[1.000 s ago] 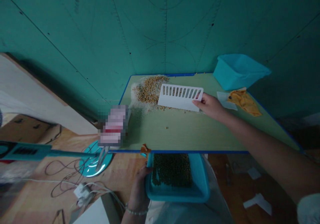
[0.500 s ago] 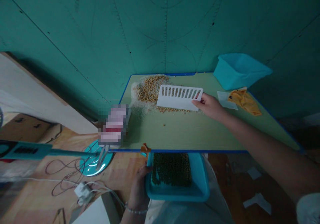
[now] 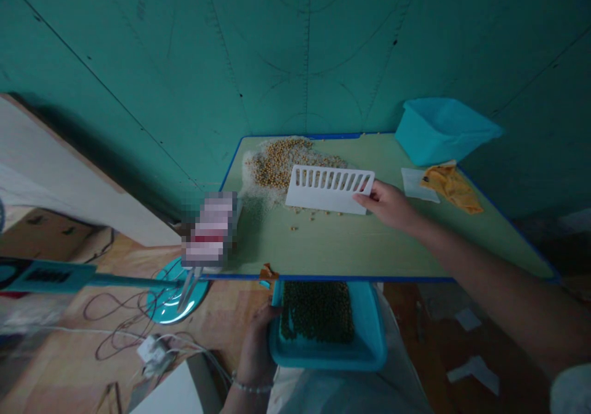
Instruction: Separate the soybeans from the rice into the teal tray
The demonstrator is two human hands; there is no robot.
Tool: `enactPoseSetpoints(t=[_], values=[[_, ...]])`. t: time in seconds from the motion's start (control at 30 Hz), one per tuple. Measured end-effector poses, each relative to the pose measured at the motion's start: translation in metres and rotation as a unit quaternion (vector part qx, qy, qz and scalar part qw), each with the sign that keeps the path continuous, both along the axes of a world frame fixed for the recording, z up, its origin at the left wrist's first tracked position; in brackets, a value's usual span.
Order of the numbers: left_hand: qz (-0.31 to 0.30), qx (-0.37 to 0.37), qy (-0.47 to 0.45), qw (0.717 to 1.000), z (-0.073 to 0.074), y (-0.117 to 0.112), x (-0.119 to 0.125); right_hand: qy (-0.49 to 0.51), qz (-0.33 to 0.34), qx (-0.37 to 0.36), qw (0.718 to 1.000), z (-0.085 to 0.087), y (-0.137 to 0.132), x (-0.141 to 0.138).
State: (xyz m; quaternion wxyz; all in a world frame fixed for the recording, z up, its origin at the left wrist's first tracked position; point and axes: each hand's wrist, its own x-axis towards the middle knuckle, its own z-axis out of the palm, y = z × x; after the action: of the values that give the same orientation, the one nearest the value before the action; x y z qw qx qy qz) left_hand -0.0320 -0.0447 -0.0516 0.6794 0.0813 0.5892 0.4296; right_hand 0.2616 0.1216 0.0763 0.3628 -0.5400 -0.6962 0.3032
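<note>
My right hand [image 3: 385, 201] grips the right end of a white slotted plastic plate [image 3: 323, 199], thumb on its near face. The plate stands on edge on the pale green tabletop [image 3: 369, 247], slots upward. Behind and left of it lies a pile of yellowish soybeans [image 3: 277, 161] mixed with white granules [image 3: 252, 186]; a few beans lie loose in front. Below the table's front edge, my left hand [image 3: 261, 334] holds the left rim of a turquoise tub [image 3: 378, 340]. Dark beans or pellets [image 3: 318, 315] fill part of it; its far end passes under the table edge.
A turquoise bin [image 3: 443, 133] stands at the back right, near a yellow cloth [image 3: 452, 186] and white paper [image 3: 418, 185]. A blurred-out box [image 3: 210, 229] sits at the left edge. A turquoise-based stand [image 3: 178, 303], cables and a green wall [image 3: 305, 44] surround the table.
My right hand has drawn the white plate slightly toward me, and several beans now lie scattered in front of it. My left hand and the tub have stayed almost still.
</note>
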Motion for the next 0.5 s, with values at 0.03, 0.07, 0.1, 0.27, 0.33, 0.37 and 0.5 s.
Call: enactPoseSetpoints(t=[0.03, 0.07, 0.1, 0.27, 0.33, 0.37, 0.5], values=[[0.002, -0.003, -0.002, 1.000, 0.000, -0.001, 0.001, 0.002, 0.003, -0.002, 1.000, 0.001, -0.002, 0.000], [0.005, -0.006, -0.005, 1.000, 0.001, -0.002, 0.002, 0.005, 0.005, -0.003, 1.000, 0.002, -0.003, 0.000], [0.008, -0.008, -0.008, 1.000, 0.002, -0.003, 0.002, 0.009, 0.004, -0.003, 1.000, 0.003, -0.004, -0.001], [0.030, -0.013, -0.023, 0.999, 0.009, -0.011, 0.006, 0.018, -0.016, -0.008, 1.000, 0.003, -0.003, -0.001], [0.040, -0.014, -0.029, 0.999, 0.013, -0.014, 0.008, 0.005, -0.016, -0.018, 1.000, 0.002, -0.004, -0.001], [0.044, -0.014, -0.033, 0.998, 0.015, -0.015, 0.009, -0.002, -0.012, -0.022, 1.000, 0.001, -0.004, -0.001], [0.055, -0.014, -0.045, 0.997, 0.023, -0.017, 0.015, -0.010, -0.004, -0.028, 1.000, 0.001, -0.008, 0.000]])
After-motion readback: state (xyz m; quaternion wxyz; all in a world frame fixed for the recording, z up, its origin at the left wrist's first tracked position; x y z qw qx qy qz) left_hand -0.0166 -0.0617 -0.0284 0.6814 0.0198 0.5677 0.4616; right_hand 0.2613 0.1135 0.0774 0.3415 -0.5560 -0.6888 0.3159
